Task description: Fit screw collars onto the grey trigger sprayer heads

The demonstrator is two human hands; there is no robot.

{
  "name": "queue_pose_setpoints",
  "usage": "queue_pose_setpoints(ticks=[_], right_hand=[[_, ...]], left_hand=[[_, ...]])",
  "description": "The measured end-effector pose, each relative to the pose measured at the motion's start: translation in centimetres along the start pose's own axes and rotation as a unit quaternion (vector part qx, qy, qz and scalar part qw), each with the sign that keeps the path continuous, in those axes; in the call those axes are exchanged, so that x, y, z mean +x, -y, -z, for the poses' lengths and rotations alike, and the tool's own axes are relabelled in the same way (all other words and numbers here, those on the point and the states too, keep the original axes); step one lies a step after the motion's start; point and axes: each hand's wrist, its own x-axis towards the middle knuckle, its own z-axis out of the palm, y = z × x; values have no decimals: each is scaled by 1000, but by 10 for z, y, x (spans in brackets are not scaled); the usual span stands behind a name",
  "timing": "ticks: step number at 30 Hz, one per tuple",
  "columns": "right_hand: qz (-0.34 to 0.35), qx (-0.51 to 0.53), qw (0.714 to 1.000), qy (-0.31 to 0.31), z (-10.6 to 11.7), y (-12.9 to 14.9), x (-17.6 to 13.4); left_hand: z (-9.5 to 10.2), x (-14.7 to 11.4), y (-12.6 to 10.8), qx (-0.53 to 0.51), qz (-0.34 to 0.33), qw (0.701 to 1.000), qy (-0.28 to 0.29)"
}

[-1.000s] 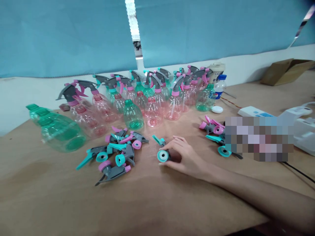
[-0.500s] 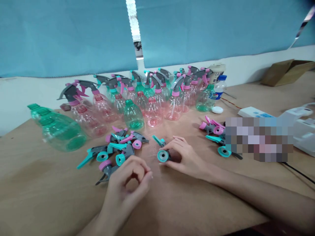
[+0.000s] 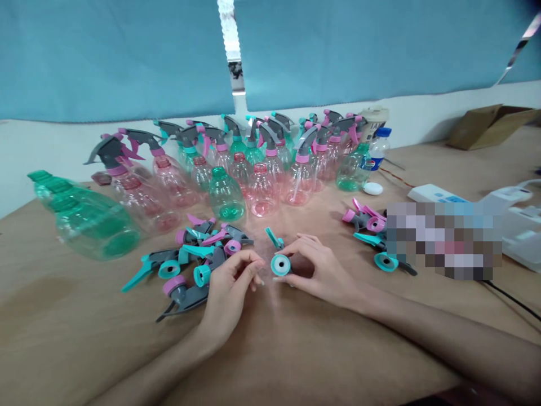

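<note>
My right hand [image 3: 319,273] grips a grey and teal trigger spray head [image 3: 280,264] between thumb and fingers. The round teal collar faces me, and its teal trigger sticks up at the back. Just left of the collar, my left hand [image 3: 234,287] has thumb and fingertips pinched together; what they hold, if anything, is too small to make out. Beside and behind that hand lies a heap of loose spray heads [image 3: 202,276] with teal and pink collars. An open green bottle [image 3: 227,194] stands beyond the heap, near an open pink bottle [image 3: 261,192].
Rows of pink and green bottles, many with spray heads fitted, stand along the wall. Tilted green bottles [image 3: 97,225] are at the left. More spray heads [image 3: 385,260] lie right, by a blurred patch. A blue-capped bottle [image 3: 379,149], white power strip [image 3: 435,194] and cardboard box [image 3: 490,127] sit farther right.
My left hand has moved up and right toward the spray head, its loosely curled fingers now pinched. The right hand keeps its hold on the spray head. The view has shifted slightly.
</note>
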Motion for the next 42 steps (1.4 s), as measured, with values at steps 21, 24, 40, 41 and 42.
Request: queue_pose_setpoints(ticks=[21, 24, 40, 41, 42], right_hand=[[-21, -1, 1000, 12, 3, 5, 0], [-16, -3, 1000, 16, 3, 4, 1], [22, -9, 999, 29, 2, -2, 0], [22, -9, 999, 30, 2, -3, 0], [24, -9, 999, 31, 2, -4, 0]], left_hand=[[0, -15, 3, 306, -241, 921, 26], [-1, -15, 2, 311, -248, 917, 24], [7, 0, -2, 403, -389, 826, 59], [7, 0, -2, 413, -394, 819, 55], [7, 0, -2, 420, -395, 816, 50]])
